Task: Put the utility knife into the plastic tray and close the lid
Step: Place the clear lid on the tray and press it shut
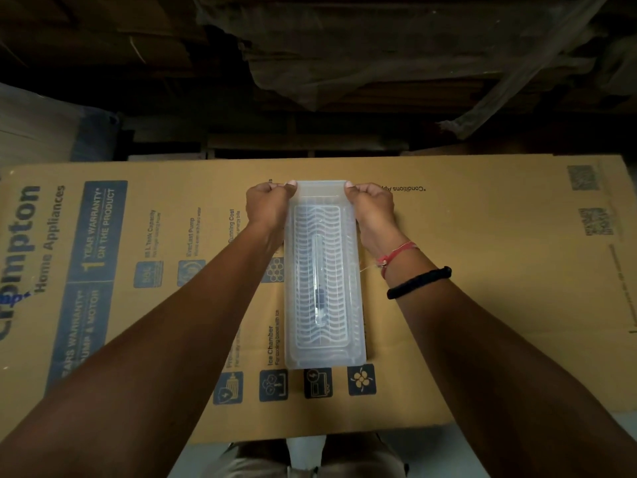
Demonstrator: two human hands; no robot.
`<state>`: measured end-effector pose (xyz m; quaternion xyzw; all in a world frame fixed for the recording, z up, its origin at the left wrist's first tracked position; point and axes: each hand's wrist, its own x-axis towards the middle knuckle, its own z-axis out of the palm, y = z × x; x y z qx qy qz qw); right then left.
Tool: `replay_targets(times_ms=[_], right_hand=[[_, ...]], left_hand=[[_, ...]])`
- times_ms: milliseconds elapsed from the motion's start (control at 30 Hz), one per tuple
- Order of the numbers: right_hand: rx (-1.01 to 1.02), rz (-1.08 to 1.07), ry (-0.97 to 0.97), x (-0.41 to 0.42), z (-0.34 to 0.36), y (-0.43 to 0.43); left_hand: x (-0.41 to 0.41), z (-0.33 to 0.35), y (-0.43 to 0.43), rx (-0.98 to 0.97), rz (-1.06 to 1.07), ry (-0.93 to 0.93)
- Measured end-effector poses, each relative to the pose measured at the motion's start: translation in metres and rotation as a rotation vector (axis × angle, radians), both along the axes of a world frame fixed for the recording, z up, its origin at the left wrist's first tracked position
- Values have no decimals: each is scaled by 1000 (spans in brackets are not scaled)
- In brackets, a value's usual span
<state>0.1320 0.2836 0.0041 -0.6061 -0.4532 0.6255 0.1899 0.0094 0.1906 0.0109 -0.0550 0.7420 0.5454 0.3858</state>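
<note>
Both forearms reach away from the camera over a flattened cardboard box (482, 305) printed with blue appliance graphics, and between them lies the clear plastic tray (293, 360), long and narrow, its length running straight away from the person. Its translucent lid (348, 288) sits down over the tray, ribbed with wavy lines, though whether it is fully snapped shut cannot be told. Through the lid the utility knife (319, 281) shows as a pale, slim shape with a dark patch near its nearer end, lying lengthwise along the middle of the tray. At the far end, the left hand (267, 205) is curled closed around the tray's far left corner, thumb tip pressed onto the top edge of the lid. The right hand (370, 205) mirrors it on the far right corner, fingers folded under and thumb on the lid's edge. On the right wrist sit a red thread (396, 253) and, nearer the camera, a black band (418, 282). The cardboard carries the words "Home Appliances" and "1 year warranty" on its left part and two square codes at its far right. Beyond the box, the background is dark, with stacked cardboard and crumpled plastic sheeting (379, 53) dimly visible.
</note>
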Motion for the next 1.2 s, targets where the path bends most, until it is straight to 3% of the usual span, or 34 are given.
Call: replay_targets(times_ms=[233, 400, 567, 733, 1200], right_hand=[[-15, -10, 6, -1, -2, 2], [-15, 47, 74, 18, 17, -15], [100, 164, -63, 80, 28, -73], [58, 274, -167, 140, 24, -144], [14, 184, -49, 157, 16, -174]], left_hand=[[7, -5, 6, 36, 62, 32], [16, -2, -13, 30, -14, 140], [73, 3, -84, -41, -192, 386], [135, -9, -171, -35, -321, 520], [159, -18, -187, -74, -293, 475]])
